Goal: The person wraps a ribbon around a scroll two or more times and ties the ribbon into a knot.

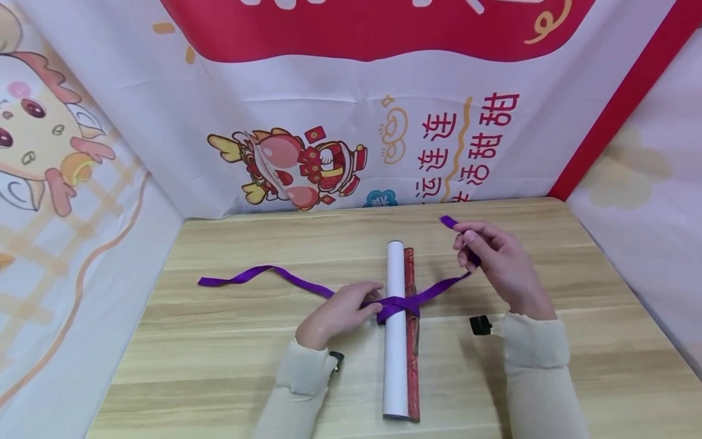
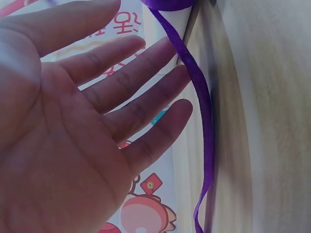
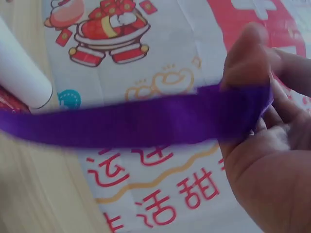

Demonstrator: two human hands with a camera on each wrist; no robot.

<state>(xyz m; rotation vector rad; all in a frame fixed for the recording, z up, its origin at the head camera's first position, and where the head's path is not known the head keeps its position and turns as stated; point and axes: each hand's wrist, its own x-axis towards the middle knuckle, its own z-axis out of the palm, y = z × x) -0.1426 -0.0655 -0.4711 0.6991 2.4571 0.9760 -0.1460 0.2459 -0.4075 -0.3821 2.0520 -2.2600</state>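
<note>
- A white roll is lying on the middle of the surface, pointing from the front edge to the back edge.
- A red stick is lying right beside it, on the right edge's side.
- A purple ribbon is looping around both, with one tail trailing toward the left edge.
- The right grip is pinching the other tail, above the back right part.
- The left grip is sitting beside the roll, fingers spread.
</note>
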